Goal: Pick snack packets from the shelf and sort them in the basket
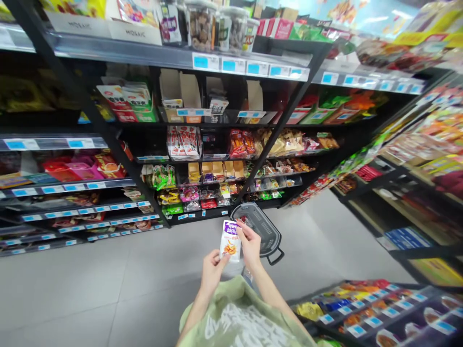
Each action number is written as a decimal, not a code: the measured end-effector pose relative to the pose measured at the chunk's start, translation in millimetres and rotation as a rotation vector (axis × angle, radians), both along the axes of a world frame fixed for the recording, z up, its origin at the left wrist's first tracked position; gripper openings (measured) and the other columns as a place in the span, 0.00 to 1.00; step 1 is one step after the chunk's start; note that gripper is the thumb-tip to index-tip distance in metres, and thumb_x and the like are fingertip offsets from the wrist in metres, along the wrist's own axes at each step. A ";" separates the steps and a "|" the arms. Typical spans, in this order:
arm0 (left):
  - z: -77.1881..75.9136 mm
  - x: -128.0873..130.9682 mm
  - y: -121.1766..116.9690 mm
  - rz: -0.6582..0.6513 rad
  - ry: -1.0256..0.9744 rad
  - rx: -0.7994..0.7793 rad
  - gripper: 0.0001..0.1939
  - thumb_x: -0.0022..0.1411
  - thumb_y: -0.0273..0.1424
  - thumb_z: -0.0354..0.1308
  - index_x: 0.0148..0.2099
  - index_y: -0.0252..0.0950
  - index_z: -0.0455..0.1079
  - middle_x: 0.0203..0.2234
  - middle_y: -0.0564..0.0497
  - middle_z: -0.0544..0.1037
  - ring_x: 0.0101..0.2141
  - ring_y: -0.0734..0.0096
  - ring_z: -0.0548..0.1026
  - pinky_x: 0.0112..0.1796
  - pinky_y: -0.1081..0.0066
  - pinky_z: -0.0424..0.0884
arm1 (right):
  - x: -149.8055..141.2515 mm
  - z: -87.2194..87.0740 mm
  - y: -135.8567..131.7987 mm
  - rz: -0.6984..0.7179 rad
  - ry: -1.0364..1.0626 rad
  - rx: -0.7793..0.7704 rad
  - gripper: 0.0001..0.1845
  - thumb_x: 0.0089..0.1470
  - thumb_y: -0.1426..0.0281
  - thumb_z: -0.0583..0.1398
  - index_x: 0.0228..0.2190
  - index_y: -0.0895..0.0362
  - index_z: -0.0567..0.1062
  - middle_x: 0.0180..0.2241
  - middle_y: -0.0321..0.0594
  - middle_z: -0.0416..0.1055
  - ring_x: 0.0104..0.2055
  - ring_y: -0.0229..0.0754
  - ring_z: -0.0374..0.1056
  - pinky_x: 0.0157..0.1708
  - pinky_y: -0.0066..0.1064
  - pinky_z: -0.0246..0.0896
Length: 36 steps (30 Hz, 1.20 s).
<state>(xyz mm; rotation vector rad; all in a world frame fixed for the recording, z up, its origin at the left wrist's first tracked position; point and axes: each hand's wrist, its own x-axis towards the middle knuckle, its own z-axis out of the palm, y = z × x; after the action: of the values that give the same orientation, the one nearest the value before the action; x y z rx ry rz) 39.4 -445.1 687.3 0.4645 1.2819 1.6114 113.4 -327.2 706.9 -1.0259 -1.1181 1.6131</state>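
A small white snack packet (230,240) with a purple top and an orange picture is held upright in front of me by both hands. My left hand (211,271) pinches its lower left corner. My right hand (249,243) grips its right edge, fingers curled near the top. Just beyond the packet a grey shopping basket (265,230) with a black handle stands on the floor. My light green shirt (238,318) fills the bottom of the view.
Black store shelves (202,125) packed with snack packets and blue price tags stand ahead. More shelves (415,159) run along the right, and a low one (365,308) sits at my lower right. Grey tiled floor (90,284) stretches to the left.
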 end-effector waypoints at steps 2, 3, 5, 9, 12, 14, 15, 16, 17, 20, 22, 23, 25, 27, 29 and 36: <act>0.1 -2.5 0.5 0.040 0.033 -0.001 0.17 0.53 0.41 0.64 0.35 0.30 0.72 0.27 0.46 0.80 0.27 0.69 0.75 0.28 0.76 0.67 | -3.9 3.9 1.7 0.012 0.018 0.000 0.25 0.45 0.62 0.67 0.45 0.60 0.76 0.36 0.46 0.79 0.34 0.46 0.75 0.35 0.35 0.70; 1.0 -3.2 1.4 0.049 0.050 0.000 0.17 0.53 0.41 0.64 0.34 0.30 0.73 0.26 0.46 0.80 0.27 0.69 0.74 0.28 0.76 0.66 | -4.4 6.2 2.5 0.006 0.025 0.004 0.27 0.45 0.62 0.67 0.47 0.59 0.75 0.36 0.45 0.79 0.34 0.46 0.75 0.34 0.35 0.70; 3.8 -3.5 3.4 0.037 0.076 0.003 0.17 0.53 0.41 0.64 0.35 0.30 0.74 0.25 0.47 0.79 0.26 0.70 0.73 0.28 0.76 0.66 | -2.1 10.5 3.4 -0.020 0.029 0.021 0.26 0.46 0.62 0.67 0.47 0.59 0.74 0.36 0.45 0.79 0.34 0.45 0.75 0.34 0.34 0.69; 10.2 0.7 7.9 -0.044 0.098 0.000 0.18 0.53 0.43 0.64 0.34 0.30 0.75 0.24 0.47 0.78 0.25 0.69 0.73 0.28 0.74 0.66 | 13.3 12.8 2.4 -0.096 -0.021 0.043 0.19 0.46 0.60 0.66 0.38 0.60 0.78 0.37 0.47 0.79 0.35 0.47 0.74 0.35 0.35 0.70; 13.3 6.1 12.5 -0.105 0.093 -0.003 0.19 0.52 0.43 0.65 0.34 0.30 0.75 0.25 0.47 0.78 0.26 0.69 0.73 0.29 0.74 0.67 | 25.1 10.2 1.9 -0.148 -0.046 0.038 0.18 0.46 0.59 0.66 0.36 0.59 0.79 0.36 0.47 0.79 0.35 0.47 0.74 0.34 0.35 0.70; 15.1 10.4 16.2 -0.147 0.065 0.002 0.20 0.50 0.43 0.65 0.36 0.30 0.75 0.27 0.46 0.79 0.27 0.68 0.74 0.30 0.74 0.68 | 28.6 9.2 2.2 -0.158 -0.047 0.038 0.18 0.46 0.60 0.66 0.36 0.59 0.79 0.36 0.46 0.79 0.34 0.47 0.74 0.34 0.35 0.70; 15.8 12.5 18.1 -0.170 0.045 0.006 0.21 0.50 0.44 0.66 0.37 0.30 0.75 0.28 0.45 0.79 0.29 0.66 0.75 0.30 0.73 0.69 | 28.7 9.3 2.4 -0.154 -0.051 0.046 0.18 0.46 0.60 0.66 0.36 0.59 0.79 0.35 0.46 0.79 0.34 0.47 0.74 0.34 0.35 0.70; 16.2 14.5 19.9 -0.191 0.027 0.007 0.22 0.49 0.44 0.66 0.38 0.30 0.75 0.29 0.44 0.80 0.30 0.65 0.75 0.31 0.72 0.70 | 28.0 9.6 2.4 -0.144 -0.060 0.058 0.17 0.46 0.60 0.65 0.35 0.59 0.80 0.35 0.46 0.79 0.34 0.46 0.74 0.34 0.35 0.70; 16.4 16.3 21.5 -0.208 0.014 0.001 0.22 0.49 0.44 0.66 0.39 0.29 0.75 0.30 0.43 0.80 0.30 0.64 0.76 0.32 0.71 0.71 | 26.5 10.2 2.3 -0.129 -0.070 0.071 0.16 0.47 0.61 0.65 0.35 0.59 0.80 0.34 0.45 0.79 0.34 0.46 0.74 0.34 0.35 0.70; 14.8 19.6 25.0 -0.188 0.043 -0.053 0.22 0.48 0.43 0.67 0.36 0.28 0.76 0.31 0.42 0.80 0.29 0.62 0.76 0.33 0.69 0.72 | 21.4 11.7 1.8 -0.081 -0.078 0.085 0.16 0.47 0.62 0.65 0.36 0.59 0.80 0.35 0.45 0.79 0.35 0.46 0.74 0.36 0.35 0.70; 13.3 19.9 26.4 -0.151 0.101 -0.073 0.21 0.47 0.42 0.67 0.35 0.28 0.76 0.30 0.42 0.81 0.29 0.62 0.77 0.33 0.69 0.71 | 19.7 11.7 2.4 -0.070 -0.051 0.060 0.16 0.47 0.62 0.65 0.36 0.59 0.80 0.36 0.45 0.79 0.35 0.46 0.74 0.36 0.35 0.70; 12.8 19.8 26.9 -0.136 0.126 -0.074 0.21 0.48 0.43 0.67 0.35 0.28 0.76 0.30 0.42 0.81 0.30 0.61 0.77 0.33 0.69 0.71 | 19.6 11.3 3.3 -0.073 -0.035 0.042 0.16 0.47 0.62 0.66 0.36 0.59 0.80 0.36 0.45 0.79 0.35 0.46 0.74 0.36 0.35 0.70; 12.9 19.1 27.7 -0.117 0.156 -0.072 0.21 0.49 0.43 0.66 0.35 0.28 0.76 0.31 0.42 0.81 0.30 0.61 0.77 0.34 0.69 0.71 | 20.6 9.9 5.7 -0.089 -0.009 -0.003 0.16 0.45 0.62 0.67 0.35 0.59 0.80 0.34 0.45 0.79 0.33 0.46 0.74 0.34 0.35 0.70; 14.0 18.7 28.2 -0.102 0.159 -0.076 0.20 0.49 0.44 0.66 0.34 0.29 0.76 0.30 0.42 0.81 0.31 0.61 0.76 0.34 0.69 0.71 | 21.8 8.0 8.5 -0.104 0.010 -0.043 0.15 0.44 0.63 0.67 0.34 0.59 0.80 0.32 0.44 0.79 0.32 0.45 0.74 0.33 0.34 0.69; 15.0 18.8 28.6 -0.089 0.142 -0.079 0.20 0.48 0.44 0.66 0.34 0.30 0.76 0.30 0.42 0.80 0.30 0.61 0.76 0.33 0.69 0.70 | 22.3 5.6 10.9 -0.108 0.023 -0.065 0.16 0.43 0.63 0.68 0.34 0.59 0.80 0.32 0.43 0.79 0.31 0.44 0.74 0.32 0.34 0.69; 11.6 20.1 31.1 -0.052 0.160 -0.057 0.20 0.48 0.45 0.66 0.33 0.32 0.75 0.28 0.45 0.79 0.29 0.64 0.75 0.33 0.70 0.71 | 22.1 -3.8 17.4 -0.092 0.062 -0.147 0.19 0.40 0.65 0.69 0.36 0.59 0.79 0.26 0.39 0.78 0.26 0.41 0.71 0.28 0.30 0.66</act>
<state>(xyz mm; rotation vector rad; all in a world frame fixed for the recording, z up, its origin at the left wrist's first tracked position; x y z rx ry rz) 59.4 -414.0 698.8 0.5967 1.4195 1.5147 135.4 -309.8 703.1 -1.0983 -0.9080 1.6608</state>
